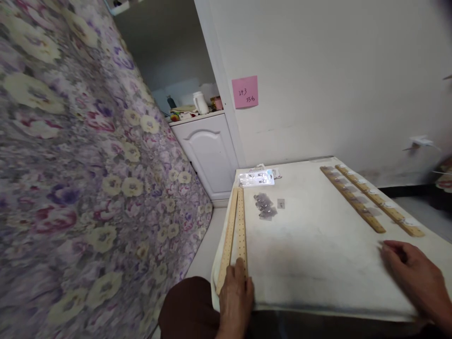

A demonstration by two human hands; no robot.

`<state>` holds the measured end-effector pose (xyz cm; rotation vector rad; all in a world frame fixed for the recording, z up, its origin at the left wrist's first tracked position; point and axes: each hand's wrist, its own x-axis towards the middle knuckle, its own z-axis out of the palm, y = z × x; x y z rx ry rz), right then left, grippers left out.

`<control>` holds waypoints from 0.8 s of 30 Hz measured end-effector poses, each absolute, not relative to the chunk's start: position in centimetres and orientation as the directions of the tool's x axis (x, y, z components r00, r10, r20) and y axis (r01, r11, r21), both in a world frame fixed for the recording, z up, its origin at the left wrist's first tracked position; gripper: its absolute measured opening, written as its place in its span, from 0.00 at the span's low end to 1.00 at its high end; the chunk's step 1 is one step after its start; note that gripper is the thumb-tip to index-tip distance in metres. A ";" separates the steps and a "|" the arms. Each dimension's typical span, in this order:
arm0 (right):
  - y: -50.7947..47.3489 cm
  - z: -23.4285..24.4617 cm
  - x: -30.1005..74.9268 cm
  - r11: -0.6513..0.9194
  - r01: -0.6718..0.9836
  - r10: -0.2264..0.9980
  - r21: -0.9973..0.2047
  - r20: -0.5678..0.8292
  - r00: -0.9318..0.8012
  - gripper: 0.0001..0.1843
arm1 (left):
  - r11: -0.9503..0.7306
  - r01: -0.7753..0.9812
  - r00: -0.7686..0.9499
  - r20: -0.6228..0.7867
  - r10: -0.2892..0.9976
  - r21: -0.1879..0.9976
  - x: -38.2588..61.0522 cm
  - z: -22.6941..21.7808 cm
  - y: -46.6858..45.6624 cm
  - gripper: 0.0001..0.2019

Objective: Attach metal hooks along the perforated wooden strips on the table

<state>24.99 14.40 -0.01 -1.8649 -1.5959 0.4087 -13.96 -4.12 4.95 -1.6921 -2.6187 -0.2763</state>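
Observation:
My left hand [236, 294] is at the near end of two pale wooden strips with rows of small holes, on the left side of the table. Its fingers close over the right-hand perforated strip [241, 226], beside the left-hand perforated strip [229, 238]. The strips lie nearly together at the far end and spread apart towards me. Over the front right of the table is my right hand [413, 270], slightly blurred, its fingers loosely curled with nothing visible in them. It is nearest to two wooden strips carrying small clear-bagged pieces, the inner strip [372, 220] and the outer strip [411, 230].
Several small clear bags [264, 207] with metal pieces lie on the white-covered table [310, 263], beside a small square packet [281, 204]. A clear blister pack [256, 178] sits at the back left. A floral curtain [88, 188] hangs left; a pink note [245, 92] is on the wall.

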 end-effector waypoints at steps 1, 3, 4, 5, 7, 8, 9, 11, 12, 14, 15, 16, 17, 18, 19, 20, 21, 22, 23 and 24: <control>14.4 0.1 25.0 -0.065 0.756 0.963 -0.651 0.157 0.218 0.22 | 0.395 0.904 -0.413 0.096 0.906 0.163 -13.6 5.0 -4.1 0.22; 14.4 0.4 25.1 -0.089 0.738 0.962 -0.669 0.133 0.237 0.22 | 0.349 0.910 -0.377 0.096 0.921 0.223 -12.8 4.7 -4.1 0.23; 14.3 0.6 25.1 -0.104 0.727 0.960 -0.678 0.122 0.251 0.21 | 0.316 0.913 -0.351 0.099 0.931 0.258 -12.4 4.5 -4.1 0.23; 14.3 0.8 25.1 -0.121 0.717 0.957 -0.687 0.112 0.269 0.21 | 0.284 0.912 -0.327 0.105 0.939 0.297 -12.1 4.3 -4.2 0.23; 14.1 1.2 24.5 -0.143 0.690 0.948 -0.710 0.103 0.302 0.21 | 0.233 0.895 -0.298 0.123 0.947 0.380 -12.1 4.2 -4.3 0.23; 14.0 1.3 23.8 -0.136 0.676 0.947 -0.724 0.106 0.304 0.21 | 0.221 0.880 -0.300 0.130 0.945 0.420 -12.4 4.4 -4.2 0.23; 13.9 1.5 22.9 -0.111 0.661 0.951 -0.742 0.114 0.288 0.21 | 0.222 0.861 -0.313 0.133 0.940 0.457 -12.9 4.8 -4.1 0.23; 13.5 1.8 19.8 0.006 0.630 0.972 -0.776 0.153 0.180 0.21 | 0.265 0.832 -0.362 0.115 0.925 0.488 -14.5 6.3 -3.3 0.22; 13.2 2.1 17.7 0.085 0.605 0.980 -0.792 0.176 0.092 0.20 | 0.295 0.822 -0.392 0.109 0.913 0.487 -15.5 7.2 -2.7 0.21; 12.4 2.7 12.8 0.220 0.532 0.976 -0.818 0.182 -0.123 0.18 | 0.259 0.847 -0.368 0.161 0.916 0.464 -17.7 9.0 -0.9 0.19; 11.9 3.2 10.0 0.265 0.491 0.959 -0.830 0.171 -0.228 0.17 | 0.244 0.857 -0.359 0.187 0.914 0.453 -18.7 9.6 0.2 0.17; 11.4 3.7 7.3 0.300 0.455 0.933 -0.839 0.160 -0.321 0.16 | 0.212 0.870 -0.330 0.206 0.921 0.445 -19.7 10.0 1.4 0.16; 10.8 4.1 4.6 0.312 0.434 0.913 -0.845 0.140 -0.384 0.16 | 0.181 0.877 -0.300 0.213 0.930 0.445 -20.6 10.2 2.6 0.15; 10.4 4.6 2.2 0.320 0.435 0.900 -0.842 0.126 -0.418 0.17 | 0.158 0.880 -0.277 0.215 0.936 0.447 -21.4 10.1 3.7 0.14; 9.9 4.9 0.0 0.320 0.451 0.893 -0.833 0.107 -0.436 0.19 | 0.132 0.882 -0.250 0.211 0.945 0.452 -22.1 9.8 4.7 0.14; 9.6 5.2 -2.0 0.317 0.473 0.892 -0.822 0.089 -0.444 0.23 | 0.116 0.881 -0.231 0.204 0.951 0.459 -22.6 9.4 5.5 0.13; 9.4 5.4 -3.6 0.331 0.499 0.887 -0.801 0.084 -0.453 0.27 | 0.105 0.878 -0.217 0.194 0.957 0.467 -23.1 8.8 6.2 0.12; 9.2 5.4 -5.0 0.352 0.537 0.886 -0.767 0.088 -0.455 0.31 | 0.100 0.875 -0.209 0.184 0.960 0.474 -23.5 8.2 6.6 0.12; 9.2 5.4 -6.2 0.363 0.578 0.884 -0.731 0.074 -0.462 0.33 | 0.099 0.871 -0.206 0.174 0.963 0.480 -23.7 7.7 6.9 0.11; 9.2 5.2 -7.2 0.365 0.619 0.888 -0.696 0.059 -0.456 0.36 | 0.102 0.869 -0.205 0.165 0.965 0.485 -23.9 7.2 7.0 0.11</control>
